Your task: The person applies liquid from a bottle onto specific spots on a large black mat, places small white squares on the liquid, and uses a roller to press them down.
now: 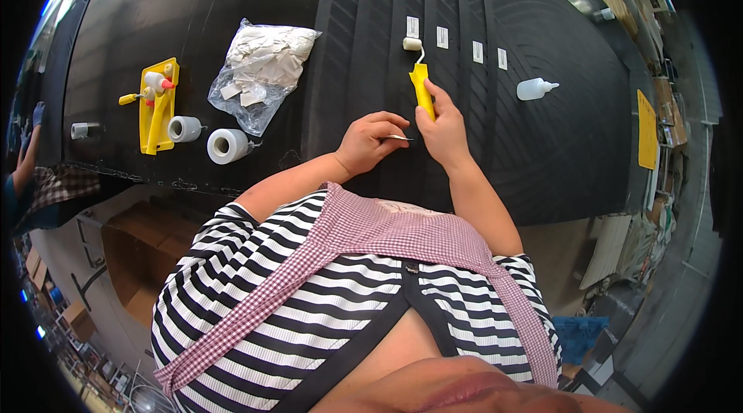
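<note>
I have the right hand wrapped round the yellow-handled roller, its head just beside the near end of the leftmost label. The left hand pinches a thin pale piece, well short of that label. I'd roll evenly, keeping the head level.
</note>
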Demonstrator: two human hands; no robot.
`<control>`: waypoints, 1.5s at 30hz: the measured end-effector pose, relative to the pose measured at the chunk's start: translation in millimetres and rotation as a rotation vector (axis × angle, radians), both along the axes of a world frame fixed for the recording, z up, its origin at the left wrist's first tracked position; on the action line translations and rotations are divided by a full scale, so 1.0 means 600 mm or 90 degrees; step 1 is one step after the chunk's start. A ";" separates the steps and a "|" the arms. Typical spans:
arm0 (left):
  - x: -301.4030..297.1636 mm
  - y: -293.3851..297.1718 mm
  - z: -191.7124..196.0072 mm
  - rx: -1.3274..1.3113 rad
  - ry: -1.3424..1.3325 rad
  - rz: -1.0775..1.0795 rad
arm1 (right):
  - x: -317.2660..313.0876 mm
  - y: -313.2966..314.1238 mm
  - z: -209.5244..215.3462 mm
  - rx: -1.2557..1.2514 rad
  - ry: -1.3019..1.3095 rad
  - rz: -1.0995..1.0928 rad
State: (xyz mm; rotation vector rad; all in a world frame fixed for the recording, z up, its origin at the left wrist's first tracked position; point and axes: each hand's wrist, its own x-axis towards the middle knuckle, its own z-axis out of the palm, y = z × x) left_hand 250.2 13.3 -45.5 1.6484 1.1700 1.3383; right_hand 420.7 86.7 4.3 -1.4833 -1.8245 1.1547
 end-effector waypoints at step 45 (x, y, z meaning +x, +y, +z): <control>0.039 -0.027 0.081 -0.494 -0.486 -0.076 | 0.033 -0.118 -0.022 0.057 0.238 0.151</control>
